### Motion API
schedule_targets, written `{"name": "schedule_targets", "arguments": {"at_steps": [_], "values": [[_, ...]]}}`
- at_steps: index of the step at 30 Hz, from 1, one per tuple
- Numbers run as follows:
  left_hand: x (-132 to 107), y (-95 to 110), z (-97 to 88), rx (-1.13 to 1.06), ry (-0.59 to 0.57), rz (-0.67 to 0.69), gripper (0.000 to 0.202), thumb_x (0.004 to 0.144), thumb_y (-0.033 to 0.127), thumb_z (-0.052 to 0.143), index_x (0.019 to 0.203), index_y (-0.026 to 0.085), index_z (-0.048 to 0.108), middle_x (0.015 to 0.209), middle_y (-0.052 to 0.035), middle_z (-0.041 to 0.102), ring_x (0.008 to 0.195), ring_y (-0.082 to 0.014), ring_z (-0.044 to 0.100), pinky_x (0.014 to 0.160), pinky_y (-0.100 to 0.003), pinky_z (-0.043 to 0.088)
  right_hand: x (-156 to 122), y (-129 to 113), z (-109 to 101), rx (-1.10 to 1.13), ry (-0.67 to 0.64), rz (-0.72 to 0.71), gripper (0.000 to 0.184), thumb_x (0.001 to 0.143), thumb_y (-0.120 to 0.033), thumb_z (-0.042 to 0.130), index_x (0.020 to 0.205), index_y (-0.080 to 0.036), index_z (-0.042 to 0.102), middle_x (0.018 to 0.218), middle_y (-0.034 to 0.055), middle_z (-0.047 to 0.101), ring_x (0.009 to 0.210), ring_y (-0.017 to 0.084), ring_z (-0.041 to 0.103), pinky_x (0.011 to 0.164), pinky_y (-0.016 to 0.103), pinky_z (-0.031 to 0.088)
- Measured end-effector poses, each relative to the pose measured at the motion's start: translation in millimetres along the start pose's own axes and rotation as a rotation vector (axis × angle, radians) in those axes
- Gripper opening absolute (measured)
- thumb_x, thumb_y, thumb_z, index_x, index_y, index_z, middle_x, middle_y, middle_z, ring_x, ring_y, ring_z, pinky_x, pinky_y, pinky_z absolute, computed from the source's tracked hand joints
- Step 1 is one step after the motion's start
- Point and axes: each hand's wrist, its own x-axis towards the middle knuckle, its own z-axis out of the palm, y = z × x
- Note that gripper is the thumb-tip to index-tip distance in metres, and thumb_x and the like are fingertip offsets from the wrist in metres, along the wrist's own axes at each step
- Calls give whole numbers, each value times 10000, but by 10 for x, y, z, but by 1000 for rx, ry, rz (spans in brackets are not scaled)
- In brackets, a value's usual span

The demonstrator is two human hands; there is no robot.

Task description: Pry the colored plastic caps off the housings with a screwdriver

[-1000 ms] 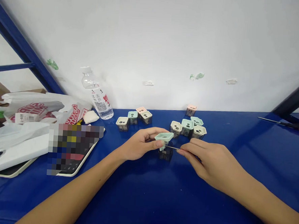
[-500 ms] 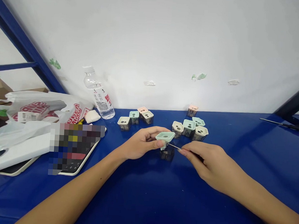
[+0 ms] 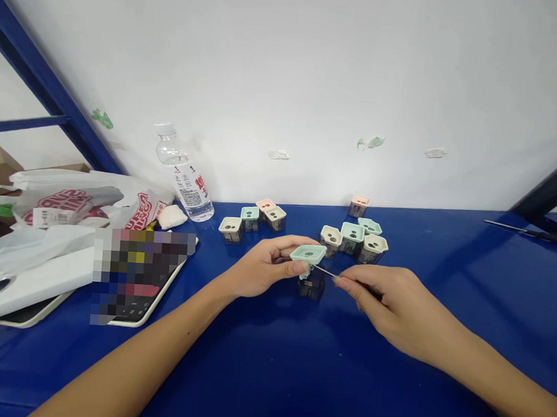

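My left hand [image 3: 268,267] grips a mint-green pencil sharpener top [image 3: 308,254] between thumb and fingers, tilted toward me. Beneath it, a dark see-through sharpener box [image 3: 311,287] rests on the blue table [image 3: 268,371]. My right hand [image 3: 386,297] is closed around a thin screwdriver [image 3: 325,271]; its metal shaft points left, with the tip at the underside of the mint top. The fingers cover its handle. Just behind my hands stand several two-hole sharpeners, among them a cream one [image 3: 331,238] and a mint one [image 3: 352,234].
Further left is another group of sharpeners, including a cream one [image 3: 231,226]. A peach sharpener [image 3: 358,205] stands by the wall. A water bottle [image 3: 186,178], plastic bags [image 3: 119,192] and a phone [image 3: 160,292] occupy the left. Another screwdriver [image 3: 536,234] lies far right.
My right hand and the screwdriver have shifted very slightly, with the shaft a little steeper. The left hand keeps its hold on the mint top almost unmoved.
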Motion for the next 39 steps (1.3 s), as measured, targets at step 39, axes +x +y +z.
{"name": "schedule_targets", "arguments": {"at_steps": [39], "values": [[17,-39,113,-111,116,-104,575,740,447,753,1202,117,661,967,-78,723,801,-159,624,742,-253,474,-1,129,73,-333,193,-203,258,976,-306,459,841,-206,656,721,27,596,696,176,537,662,309,406]]}}
